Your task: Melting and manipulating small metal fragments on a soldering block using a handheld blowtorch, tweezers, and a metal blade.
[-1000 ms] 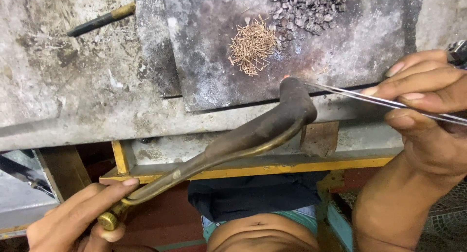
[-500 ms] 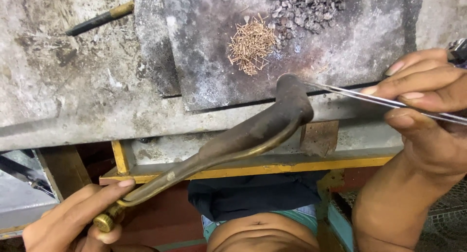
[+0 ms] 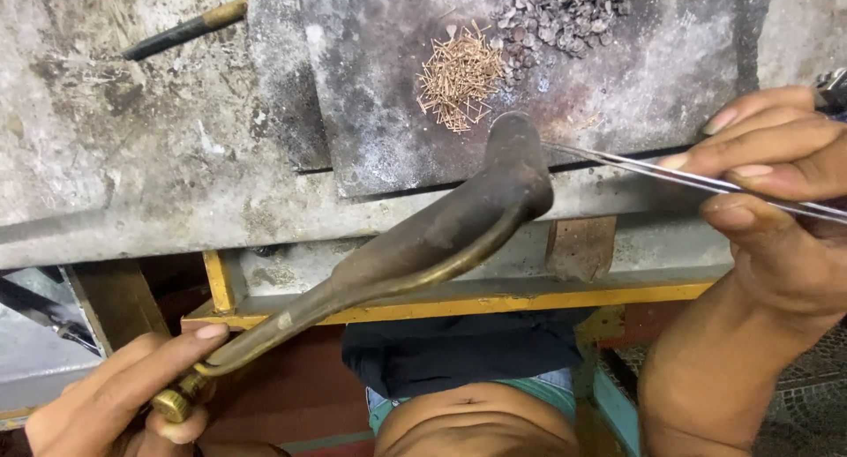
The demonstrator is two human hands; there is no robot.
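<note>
At the near left, the left hand (image 3: 106, 395) has its grip wrapped round the brass end of a dark, curved metal blowtorch (image 3: 423, 241), forefinger laid along the stem. The nozzle arches up and right, its mouth over the near edge of a scorched grey slab (image 3: 371, 113) lying on the rough stone tabletop (image 3: 132, 166). Should that hand waver, the mouth could swing toward the loose heap of short copper-coloured wire pieces (image 3: 459, 78) just beyond it and scatter them, or toward the fingers opposite. A black-and-wooden-handled tool (image 3: 181, 32) lies well apart at the far left.

At the right, the right hand (image 3: 776, 183) has its grip pinching long, thin steel tweezers (image 3: 635, 164), tips reaching to the nozzle's mouth. If the pinch slackens, whatever the tips carry could drop off the slab's edge.

What the tips hold is too small to make out. No flame is discernible. The pile of grey granules (image 3: 565, 7) is cut off at the top, and the tweezers' rear end runs out of view.
</note>
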